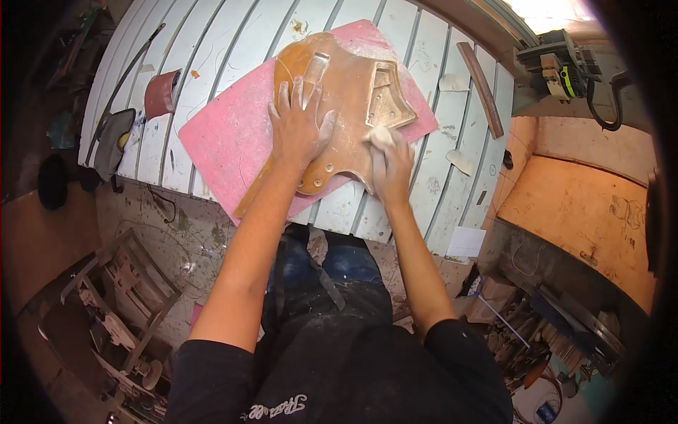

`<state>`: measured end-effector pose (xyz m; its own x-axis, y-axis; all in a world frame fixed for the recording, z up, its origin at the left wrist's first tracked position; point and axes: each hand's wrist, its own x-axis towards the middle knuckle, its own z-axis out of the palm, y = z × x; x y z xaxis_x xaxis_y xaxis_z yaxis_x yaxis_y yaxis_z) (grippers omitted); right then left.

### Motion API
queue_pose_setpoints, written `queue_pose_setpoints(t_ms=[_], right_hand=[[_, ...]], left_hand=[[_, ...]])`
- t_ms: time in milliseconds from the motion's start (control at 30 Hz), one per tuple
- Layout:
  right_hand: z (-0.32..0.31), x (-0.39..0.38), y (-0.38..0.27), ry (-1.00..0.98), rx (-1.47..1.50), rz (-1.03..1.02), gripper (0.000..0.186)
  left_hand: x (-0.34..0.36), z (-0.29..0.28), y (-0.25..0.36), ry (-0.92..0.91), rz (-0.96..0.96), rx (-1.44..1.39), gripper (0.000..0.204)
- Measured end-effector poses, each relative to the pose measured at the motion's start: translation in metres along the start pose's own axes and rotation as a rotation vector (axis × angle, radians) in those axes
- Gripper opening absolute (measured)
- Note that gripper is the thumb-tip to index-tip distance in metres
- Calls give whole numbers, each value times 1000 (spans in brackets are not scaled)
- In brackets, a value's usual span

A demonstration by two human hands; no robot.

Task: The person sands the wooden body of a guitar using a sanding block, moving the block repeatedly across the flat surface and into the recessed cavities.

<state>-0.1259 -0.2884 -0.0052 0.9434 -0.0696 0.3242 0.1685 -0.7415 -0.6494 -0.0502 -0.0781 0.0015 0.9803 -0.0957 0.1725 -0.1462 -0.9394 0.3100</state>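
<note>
An unfinished wooden electric guitar body [346, 92], brown with an amber edge and routed cavities, lies on a pink mat [219, 134]. Fine pale dust coats parts of both. My left hand [300, 127] rests flat on the body with its fingers spread, beside the narrow pickup slot. At the body's right side, just below the larger cavity, my right hand [393, 166] is closed on a pale folded piece of sandpaper [380, 137] pressed to the wood. The fingers partly hide that piece.
The mat lies on a white slatted table [233, 35]. Pale sandpaper scraps [459, 162] and a curved brown strip [480, 88] lie to the right. A reddish-brown sandpaper sheet [162, 95] and a long thin dark rod [127, 88] are at left. A wooden frame [127, 304] stands below left.
</note>
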Motion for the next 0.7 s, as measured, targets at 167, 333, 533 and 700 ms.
queue_pose_setpoints(t_ms=[167, 333, 533, 700], right_hand=[[-29, -84, 2, -138, -19, -31, 27], [-89, -122, 8, -267, 66, 57, 26], [-111, -127, 56, 26, 150, 290, 21], [-104, -109, 69, 163, 338, 354, 20]], left_hand=[[3, -1, -7, -5, -10, 14, 68], [0, 2, 0, -14, -8, 59, 69], [-54, 39, 86, -267, 210, 115, 75], [-153, 56, 149, -461, 642, -439, 51]])
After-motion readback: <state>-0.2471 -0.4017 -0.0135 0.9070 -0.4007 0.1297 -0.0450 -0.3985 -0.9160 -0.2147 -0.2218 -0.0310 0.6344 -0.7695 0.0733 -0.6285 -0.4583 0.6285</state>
